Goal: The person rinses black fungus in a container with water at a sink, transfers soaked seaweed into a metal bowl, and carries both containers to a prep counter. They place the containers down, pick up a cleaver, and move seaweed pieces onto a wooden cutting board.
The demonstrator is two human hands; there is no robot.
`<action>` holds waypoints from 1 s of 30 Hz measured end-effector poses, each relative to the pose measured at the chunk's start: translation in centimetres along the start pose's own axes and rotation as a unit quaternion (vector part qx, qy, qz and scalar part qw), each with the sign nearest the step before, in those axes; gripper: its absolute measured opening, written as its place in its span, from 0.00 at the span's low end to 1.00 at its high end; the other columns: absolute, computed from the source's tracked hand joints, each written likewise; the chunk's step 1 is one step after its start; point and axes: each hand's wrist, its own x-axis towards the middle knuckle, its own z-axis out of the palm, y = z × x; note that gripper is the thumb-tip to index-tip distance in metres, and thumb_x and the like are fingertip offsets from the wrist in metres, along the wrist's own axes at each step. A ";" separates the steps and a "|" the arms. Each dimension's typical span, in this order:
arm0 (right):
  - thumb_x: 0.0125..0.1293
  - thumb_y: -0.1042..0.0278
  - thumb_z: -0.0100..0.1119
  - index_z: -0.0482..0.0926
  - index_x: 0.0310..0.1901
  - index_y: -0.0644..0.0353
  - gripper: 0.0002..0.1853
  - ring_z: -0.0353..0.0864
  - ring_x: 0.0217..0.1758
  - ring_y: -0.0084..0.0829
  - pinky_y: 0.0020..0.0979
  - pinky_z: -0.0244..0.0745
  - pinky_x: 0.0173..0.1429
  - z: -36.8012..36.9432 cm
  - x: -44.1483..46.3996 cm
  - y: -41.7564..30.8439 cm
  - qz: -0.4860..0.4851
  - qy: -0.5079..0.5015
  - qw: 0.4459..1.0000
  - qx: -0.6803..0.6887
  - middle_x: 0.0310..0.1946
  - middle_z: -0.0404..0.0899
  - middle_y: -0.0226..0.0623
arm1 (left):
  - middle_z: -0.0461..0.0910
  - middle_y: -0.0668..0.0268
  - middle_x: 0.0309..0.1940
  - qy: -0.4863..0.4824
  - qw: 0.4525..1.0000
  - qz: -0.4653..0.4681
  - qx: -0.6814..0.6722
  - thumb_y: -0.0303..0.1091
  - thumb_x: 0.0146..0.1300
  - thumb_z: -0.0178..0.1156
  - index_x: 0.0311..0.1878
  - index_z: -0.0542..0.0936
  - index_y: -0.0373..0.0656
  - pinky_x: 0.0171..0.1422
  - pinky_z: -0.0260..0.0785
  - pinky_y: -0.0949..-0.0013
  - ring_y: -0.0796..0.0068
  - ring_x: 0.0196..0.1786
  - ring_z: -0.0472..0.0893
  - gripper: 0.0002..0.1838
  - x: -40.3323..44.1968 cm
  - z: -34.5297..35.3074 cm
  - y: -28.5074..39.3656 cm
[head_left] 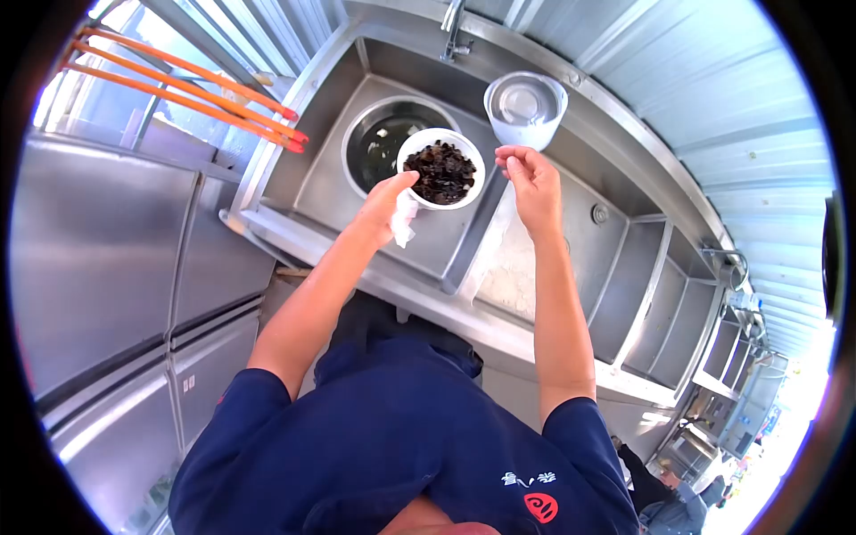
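Head view: left hand (385, 207) grips a bowl (480, 180), likely steadying its dark food (441, 172); right hand (533, 189) hovers relaxed, empty.

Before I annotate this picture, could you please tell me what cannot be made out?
Head view:
Left hand: most fingers, hidden by the white bowl.
Metal basin: one side, covered by that bowl.
Dark pieces: too small to identify.
Right hand: anything pinched, too small to tell.
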 end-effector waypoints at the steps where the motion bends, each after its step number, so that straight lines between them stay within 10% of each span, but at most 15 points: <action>1: 0.76 0.74 0.52 0.82 0.52 0.66 0.11 0.84 0.51 0.25 0.28 0.77 0.58 0.8 2.3 0.5 0.036 0.001 0.999 0.037 0.48 0.85 0.36 | 0.75 0.72 0.24 0.002 1.000 -0.002 -0.006 0.45 0.66 0.64 0.42 0.79 0.45 0.22 0.63 0.71 0.80 0.20 0.71 0.14 1.2 -0.7 1.6; 17: 0.68 0.67 0.64 0.76 0.52 0.71 0.17 0.81 0.38 0.37 0.40 0.82 0.39 11.9 42.0 17.0 0.254 0.158 0.917 0.263 0.41 0.78 0.46 | 0.80 0.66 0.36 -0.047 0.997 -0.050 0.030 0.42 0.64 0.67 0.53 0.78 0.39 0.37 0.72 0.68 0.77 0.35 0.78 0.20 23.5 -5.5 15.4; 26: 0.69 0.78 0.48 0.73 0.48 0.73 0.10 0.81 0.44 0.46 0.40 0.88 0.52 11.7 46.6 21.3 0.245 0.187 0.906 0.290 0.39 0.75 0.53 | 0.79 0.64 0.40 -0.078 0.994 -0.075 0.021 0.40 0.63 0.67 0.57 0.75 0.37 0.40 0.72 0.67 0.74 0.38 0.78 0.24 27.3 -5.5 14.2; 28: 0.69 0.74 0.55 0.79 0.48 0.71 0.11 0.85 0.33 0.45 0.46 0.83 0.34 11.6 47.3 22.5 0.259 0.181 0.897 0.309 0.39 0.82 0.50 | 0.79 0.64 0.40 -0.079 0.994 -0.077 0.017 0.40 0.63 0.67 0.56 0.75 0.37 0.39 0.72 0.67 0.75 0.38 0.78 0.23 27.7 -5.5 13.5; 30: 0.68 0.76 0.53 0.78 0.50 0.72 0.12 0.85 0.36 0.46 0.47 0.83 0.36 12.2 47.1 23.4 0.245 0.227 0.891 0.307 0.41 0.82 0.51 | 0.79 0.65 0.39 -0.081 0.993 -0.078 0.017 0.40 0.63 0.67 0.56 0.75 0.38 0.39 0.72 0.67 0.75 0.37 0.78 0.23 27.9 -5.4 13.0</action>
